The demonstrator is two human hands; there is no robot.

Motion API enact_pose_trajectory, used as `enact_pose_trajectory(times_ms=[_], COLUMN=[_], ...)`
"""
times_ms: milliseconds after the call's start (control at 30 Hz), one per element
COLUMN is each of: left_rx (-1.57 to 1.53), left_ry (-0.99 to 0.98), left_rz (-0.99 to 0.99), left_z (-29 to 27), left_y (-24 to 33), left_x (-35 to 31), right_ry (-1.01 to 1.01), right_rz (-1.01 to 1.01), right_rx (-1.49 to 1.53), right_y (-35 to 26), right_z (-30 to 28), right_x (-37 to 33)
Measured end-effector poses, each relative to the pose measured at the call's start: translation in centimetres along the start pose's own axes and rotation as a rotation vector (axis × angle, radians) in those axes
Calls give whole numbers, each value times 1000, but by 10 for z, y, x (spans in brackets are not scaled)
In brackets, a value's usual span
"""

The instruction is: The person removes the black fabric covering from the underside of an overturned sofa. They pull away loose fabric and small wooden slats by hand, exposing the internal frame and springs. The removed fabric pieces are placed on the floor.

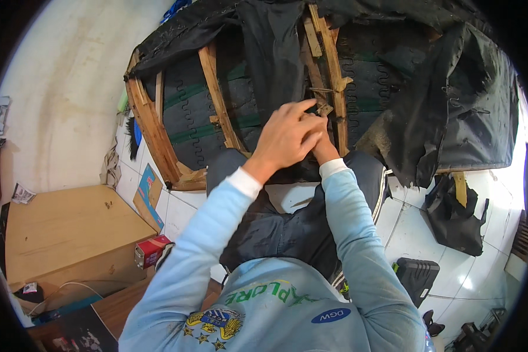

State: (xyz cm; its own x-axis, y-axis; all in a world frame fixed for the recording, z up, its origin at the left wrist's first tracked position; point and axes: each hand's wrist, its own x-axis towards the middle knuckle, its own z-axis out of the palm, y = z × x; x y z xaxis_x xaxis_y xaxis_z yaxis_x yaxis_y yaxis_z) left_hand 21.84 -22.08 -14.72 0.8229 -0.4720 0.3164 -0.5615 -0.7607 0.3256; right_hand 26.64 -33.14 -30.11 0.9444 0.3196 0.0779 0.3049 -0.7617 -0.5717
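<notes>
An overturned sofa frame lies ahead of me, with wooden slats (pixel 333 64), wavy metal springs and torn black fabric (pixel 413 117). Over its middle, close to the centre slat, my hands come together. My left hand (pixel 284 138) passes across in front of the right, its fingers apart and bent, one stretched toward a small brown wooden piece (pixel 324 110). Behind it, my right hand (pixel 324 144) is partly covered; its fingers look curled beside that piece. What lies between the fingers is hidden.
A light wooden board (pixel 70 234) stands at left, near a red box (pixel 152 251). To the right, a black bag-like cloth (pixel 456 214) and a black plastic case (pixel 416 280) rest on white floor tiles. The frame edges stand close around my knees.
</notes>
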Motion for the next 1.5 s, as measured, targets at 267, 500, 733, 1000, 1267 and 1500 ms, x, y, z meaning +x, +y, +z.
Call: enact_pose_trajectory(times_ms=[267, 500, 733, 1000, 1267, 1500], left_rx=[457, -143, -651, -720, -380, -438], left_ry=[37, 170, 314, 388, 16, 343], left_rz=[-208, -781, -1157, -1114, -892, -934], left_z=[20, 28, 27, 66, 43, 79], left_y=[-105, -109, -146, -118, -76, -58], left_x=[-25, -39, -75, -50, -100, -108], right_ry=[-74, 282, 131, -382, 381, 1], right_rz=[100, 138, 139, 256, 347, 303], right_rx=[92, 38, 219, 178, -22, -48], right_y=[-30, -35, -75, -106, -109, -78], right_z=[-23, -21, -22, 27, 6, 33], right_x=[-5, -11, -51, -149, -137, -145])
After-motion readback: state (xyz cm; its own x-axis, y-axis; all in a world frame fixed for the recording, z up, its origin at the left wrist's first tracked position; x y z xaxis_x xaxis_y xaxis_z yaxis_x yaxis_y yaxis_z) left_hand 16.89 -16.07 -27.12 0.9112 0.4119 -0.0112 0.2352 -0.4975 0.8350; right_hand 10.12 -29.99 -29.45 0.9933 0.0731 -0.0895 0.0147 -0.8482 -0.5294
